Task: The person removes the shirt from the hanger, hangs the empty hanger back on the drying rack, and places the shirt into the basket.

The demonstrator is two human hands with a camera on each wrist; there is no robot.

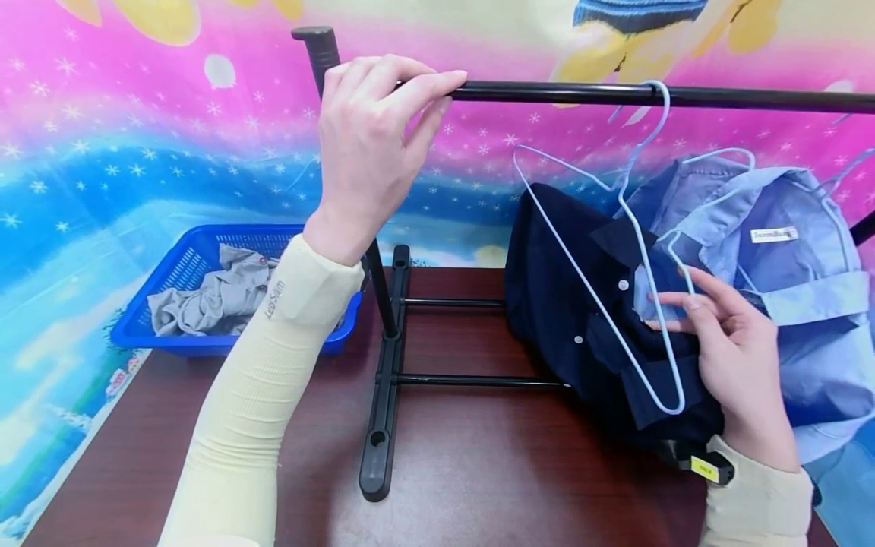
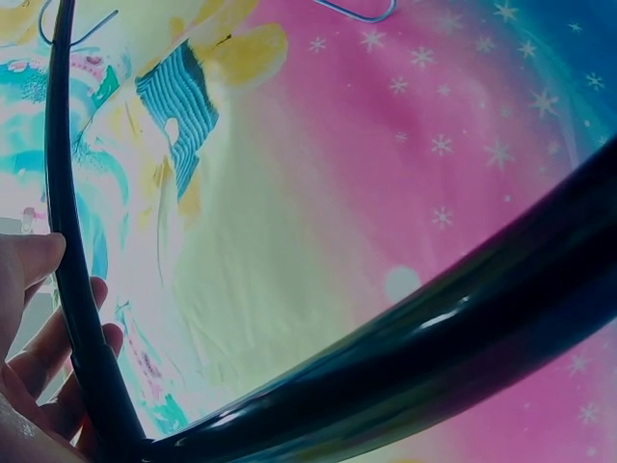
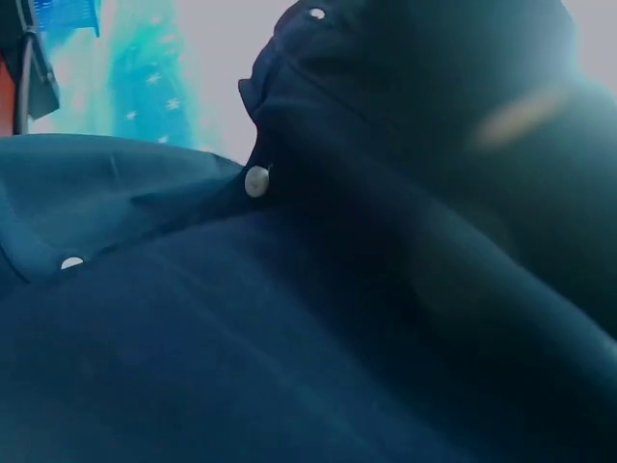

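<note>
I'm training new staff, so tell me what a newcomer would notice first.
The bright backdrop behind everything probably draws the eye first. Next come the left hand gripping the black rail and, at right, the dark shirt behind a pale hanger. A blue basket stands at left.

A reddish-brown table (image 1: 519,463) carries a black rack foot (image 1: 384,395) running roughly from twelve to six o'clock. A blue basket (image 1: 131,336) sits at the foot's ten o'clock.

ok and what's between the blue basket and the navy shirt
In the head view, the rack's black post, its foot and two thin crossbars lie between the blue basket and the navy shirt.
</note>
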